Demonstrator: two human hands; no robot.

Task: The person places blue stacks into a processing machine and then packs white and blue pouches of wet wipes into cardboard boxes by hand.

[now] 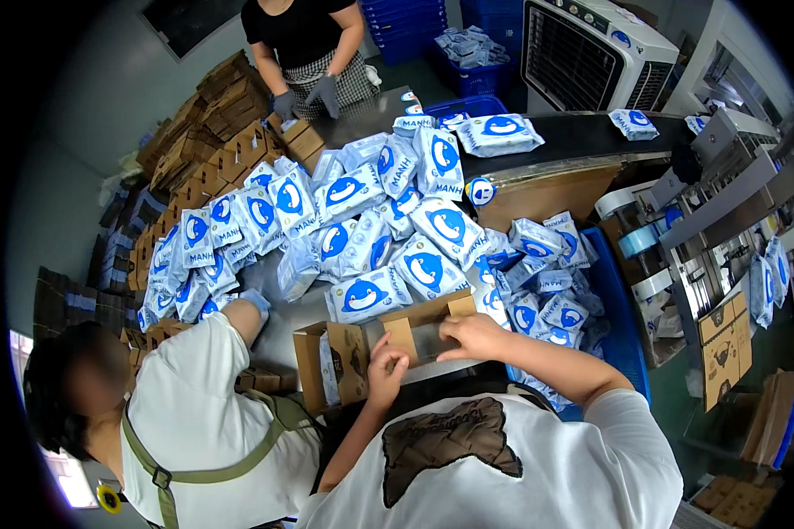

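Note:
A brown cardboard box point(430, 309) stands open in front of me at the near edge of the metal table. My right hand point(469, 337) is closed around its right end, fingers bent over the wall. My left hand point(386, 372) rests against the flap at the box's left end; its index finger is stretched out and the fingers are apart. Just left of it is a second open carton point(351, 360) with a pale pack inside. Beyond both boxes lies a big heap of white-and-blue soft packs, the nearest pack point(362, 294) lying close behind the cartons.
At my left a co-worker in a white shirt point(190, 388) reaches toward the heap. Across the table stands a gloved person point(304, 53). A blue crate point(616, 309) full of packs is at my right, below a black conveyor belt point(573, 141). Stacked cartons point(207, 141) line the left.

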